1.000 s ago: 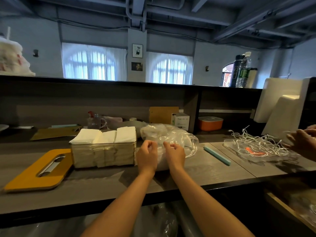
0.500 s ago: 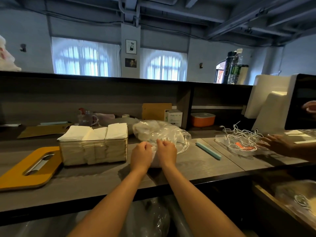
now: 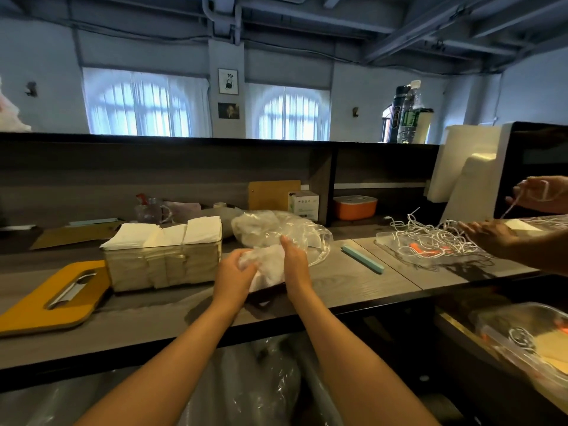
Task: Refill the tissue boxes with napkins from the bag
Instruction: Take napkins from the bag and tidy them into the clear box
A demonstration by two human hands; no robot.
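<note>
A clear tissue box (image 3: 163, 267) stands on the grey counter (image 3: 353, 281), packed with white napkins (image 3: 172, 233) that rise above its rim. To its right lies a crumpled clear plastic bag (image 3: 276, 230). My left hand (image 3: 235, 273) grips the near end of the bag from the left. My right hand (image 3: 293, 262) presses against the same bunched plastic from the right, fingers fairly straight. Whether napkins are inside the bunch I cannot tell.
An orange lid (image 3: 52, 298) with a slot lies left of the box. A teal sealing stick (image 3: 362, 262) lies right of the bag. Another person's hands (image 3: 491, 235) work a tangle of white cords (image 3: 430, 238) at the right. An orange container (image 3: 355, 207) sits on the back shelf.
Both my hands drew the near end of the bag toward me and bunched it up. My right hand opened out against it. The other person's hands lifted a cord.
</note>
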